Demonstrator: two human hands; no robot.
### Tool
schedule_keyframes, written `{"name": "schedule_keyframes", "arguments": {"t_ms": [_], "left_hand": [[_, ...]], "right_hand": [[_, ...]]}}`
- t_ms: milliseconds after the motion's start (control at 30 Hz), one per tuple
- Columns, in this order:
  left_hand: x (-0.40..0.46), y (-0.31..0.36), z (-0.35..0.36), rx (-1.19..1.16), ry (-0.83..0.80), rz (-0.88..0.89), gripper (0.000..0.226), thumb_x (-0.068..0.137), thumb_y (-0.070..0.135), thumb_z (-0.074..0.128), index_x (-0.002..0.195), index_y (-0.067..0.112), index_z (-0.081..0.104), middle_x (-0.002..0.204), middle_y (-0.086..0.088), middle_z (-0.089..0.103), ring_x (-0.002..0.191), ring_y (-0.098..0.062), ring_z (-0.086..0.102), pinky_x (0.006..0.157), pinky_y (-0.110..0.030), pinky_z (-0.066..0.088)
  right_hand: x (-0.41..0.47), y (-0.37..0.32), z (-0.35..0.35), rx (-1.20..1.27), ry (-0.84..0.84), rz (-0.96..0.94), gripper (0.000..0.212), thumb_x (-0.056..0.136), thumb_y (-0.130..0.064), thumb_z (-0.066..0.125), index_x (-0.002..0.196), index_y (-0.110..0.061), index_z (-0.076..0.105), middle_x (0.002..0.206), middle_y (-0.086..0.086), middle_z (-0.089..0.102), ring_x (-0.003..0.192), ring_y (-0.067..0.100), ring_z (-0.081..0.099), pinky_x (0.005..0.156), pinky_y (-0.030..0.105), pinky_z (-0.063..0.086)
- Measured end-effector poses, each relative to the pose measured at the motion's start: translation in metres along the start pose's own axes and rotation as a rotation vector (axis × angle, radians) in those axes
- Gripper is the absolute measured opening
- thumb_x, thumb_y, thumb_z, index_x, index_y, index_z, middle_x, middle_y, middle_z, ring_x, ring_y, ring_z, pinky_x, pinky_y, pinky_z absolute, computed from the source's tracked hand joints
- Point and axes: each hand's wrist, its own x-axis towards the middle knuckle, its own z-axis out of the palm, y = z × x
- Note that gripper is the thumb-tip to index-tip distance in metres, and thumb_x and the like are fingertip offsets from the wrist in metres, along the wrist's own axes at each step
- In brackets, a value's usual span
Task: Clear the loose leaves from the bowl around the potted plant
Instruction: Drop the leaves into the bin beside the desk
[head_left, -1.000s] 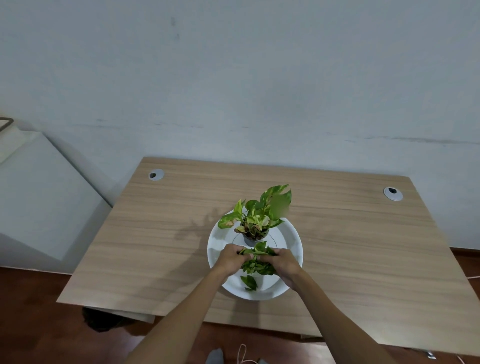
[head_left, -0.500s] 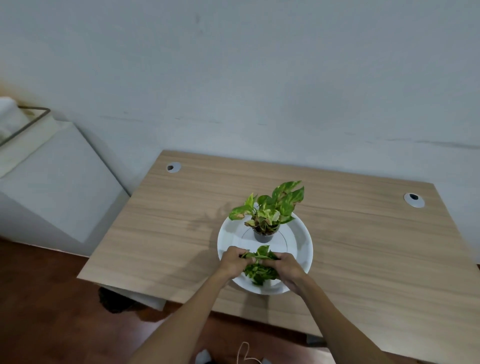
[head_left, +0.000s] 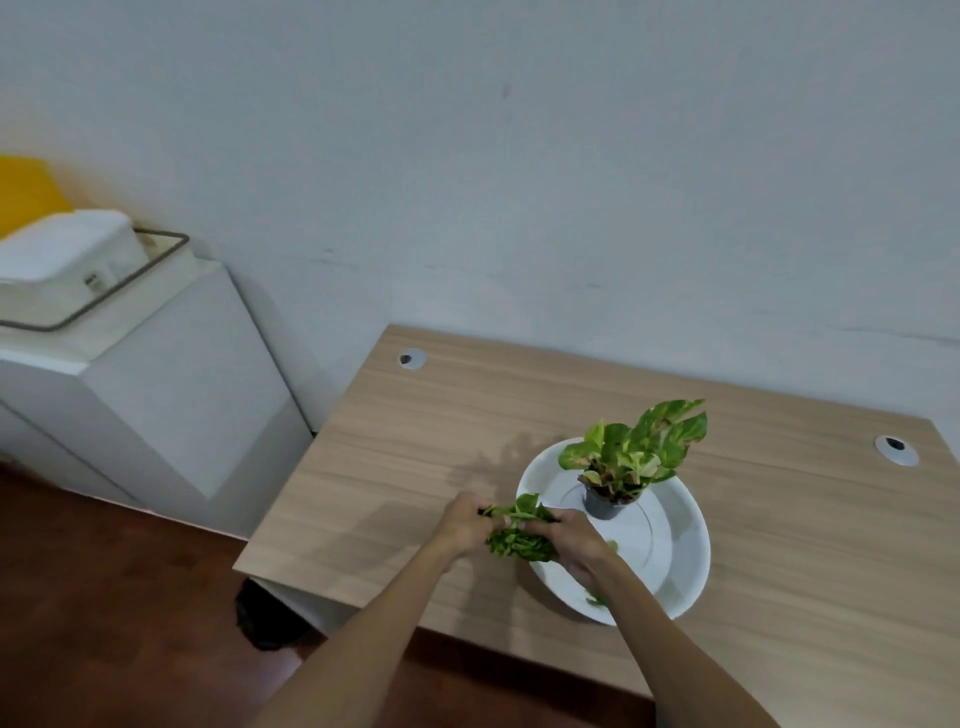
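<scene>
A white bowl (head_left: 675, 561) sits on the wooden table (head_left: 415, 441), with a small grey pot (head_left: 605, 505) of green and yellow leaves (head_left: 639, 447) standing upright in it. A bunch of loose green leaves (head_left: 517, 535) is held between both hands at the bowl's left rim. My left hand (head_left: 465, 522) grips the bunch from the left, over the table just outside the bowl. My right hand (head_left: 571, 538) grips it from the right, over the bowl's near-left part. One or two small leaf bits (head_left: 597, 601) lie in the bowl by my right forearm.
A white cabinet (head_left: 156, 395) stands left of the table with a white box (head_left: 67, 254) and a metal frame on top. Two cable grommets (head_left: 413, 358) (head_left: 896, 449) sit in the table's far corners. A dark object (head_left: 262, 618) lies on the floor under the table's left edge.
Both hands have carried the bunch of leaves leftward from the bowl's front to its left rim. The view has swung left, showing more of the cabinet.
</scene>
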Motion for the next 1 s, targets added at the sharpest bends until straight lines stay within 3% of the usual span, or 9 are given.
{"name": "schedule_keyframes", "arguments": {"t_ms": [100, 200, 267, 333, 467, 567, 767, 933, 1000], "left_hand": [[0.0, 0.011, -0.006, 0.03, 0.002, 0.028, 0.028, 0.08, 0.02, 0.072, 0.056, 0.018, 0.057, 0.055, 0.003, 0.047, 0.052, -0.01, 0.042, 0.052, -0.025, 0.032], [-0.001, 0.025, -0.006, 0.083, -0.025, 0.041, 0.023, 0.082, 0.02, 0.071, 0.061, 0.015, 0.063, 0.057, 0.003, 0.053, 0.054, -0.01, 0.047, 0.05, -0.024, 0.037], [-0.001, 0.034, -0.009, 0.071, -0.033, 0.062, 0.013, 0.081, 0.019, 0.072, 0.075, 0.008, 0.074, 0.066, 0.0, 0.064, 0.062, -0.012, 0.057, 0.06, -0.029, 0.051], [-0.001, 0.041, -0.013, 0.069, -0.034, 0.081, 0.014, 0.083, 0.017, 0.071, 0.084, 0.005, 0.076, 0.072, 0.001, 0.067, 0.068, -0.012, 0.061, 0.063, -0.026, 0.05], [-0.001, 0.042, -0.015, 0.154, -0.032, 0.08, 0.015, 0.081, 0.032, 0.07, 0.077, 0.017, 0.071, 0.078, -0.001, 0.067, 0.076, -0.015, 0.066, 0.068, -0.028, 0.049], [-0.002, 0.043, -0.02, 0.187, 0.014, 0.084, 0.015, 0.081, 0.033, 0.071, 0.078, 0.019, 0.075, 0.083, 0.003, 0.072, 0.082, -0.01, 0.068, 0.079, -0.028, 0.053], [-0.009, 0.061, -0.034, 0.158, 0.138, 0.155, 0.01, 0.083, 0.025, 0.071, 0.079, 0.018, 0.077, 0.074, 0.002, 0.07, 0.071, -0.009, 0.06, 0.067, -0.024, 0.044], [-0.015, 0.074, -0.048, 0.081, 0.298, 0.2, 0.009, 0.084, 0.021, 0.072, 0.085, 0.017, 0.079, 0.077, 0.003, 0.073, 0.069, -0.004, 0.061, 0.06, -0.013, 0.043], [-0.019, 0.077, -0.053, 0.028, 0.323, 0.226, 0.009, 0.084, 0.016, 0.071, 0.082, 0.015, 0.079, 0.072, 0.006, 0.072, 0.066, -0.001, 0.06, 0.058, -0.012, 0.043]], "right_hand": [[0.0, -0.005, 0.002, 0.005, 0.034, -0.016, 0.024, 0.08, -0.004, 0.077, 0.103, 0.001, 0.073, 0.096, 0.018, 0.076, 0.093, 0.031, 0.073, 0.08, 0.037, 0.06], [-0.003, -0.011, -0.001, 0.026, 0.054, -0.034, 0.015, 0.081, -0.004, 0.076, 0.096, -0.003, 0.075, 0.088, 0.013, 0.077, 0.083, 0.026, 0.073, 0.073, 0.033, 0.059], [-0.002, -0.015, -0.002, 0.043, 0.047, -0.055, 0.016, 0.081, -0.002, 0.074, 0.097, 0.0, 0.075, 0.091, 0.018, 0.077, 0.082, 0.027, 0.073, 0.072, 0.033, 0.059], [-0.002, -0.019, -0.002, 0.053, 0.056, -0.069, 0.021, 0.082, 0.0, 0.073, 0.102, 0.004, 0.073, 0.093, 0.021, 0.076, 0.08, 0.028, 0.073, 0.069, 0.032, 0.06], [-0.005, -0.021, -0.001, 0.065, 0.056, -0.076, 0.015, 0.082, 0.004, 0.07, 0.097, 0.0, 0.074, 0.08, 0.013, 0.077, 0.067, 0.022, 0.073, 0.059, 0.028, 0.058], [-0.005, -0.027, 0.001, 0.051, 0.034, -0.091, 0.021, 0.081, 0.002, 0.073, 0.102, 0.002, 0.074, 0.088, 0.016, 0.077, 0.078, 0.026, 0.074, 0.067, 0.031, 0.059], [-0.006, -0.06, 0.007, -0.047, 0.004, -0.14, 0.029, 0.079, -0.003, 0.078, 0.107, 0.0, 0.074, 0.099, 0.02, 0.076, 0.089, 0.029, 0.073, 0.086, 0.039, 0.059], [-0.007, -0.099, 0.018, -0.264, 0.001, -0.238, 0.026, 0.078, -0.01, 0.08, 0.103, -0.01, 0.077, 0.09, 0.005, 0.077, 0.077, 0.012, 0.074, 0.071, 0.022, 0.059], [-0.005, -0.11, 0.024, -0.357, 0.016, -0.269, 0.027, 0.076, -0.014, 0.081, 0.103, -0.011, 0.077, 0.093, 0.006, 0.077, 0.084, 0.015, 0.073, 0.08, 0.029, 0.06]]}}
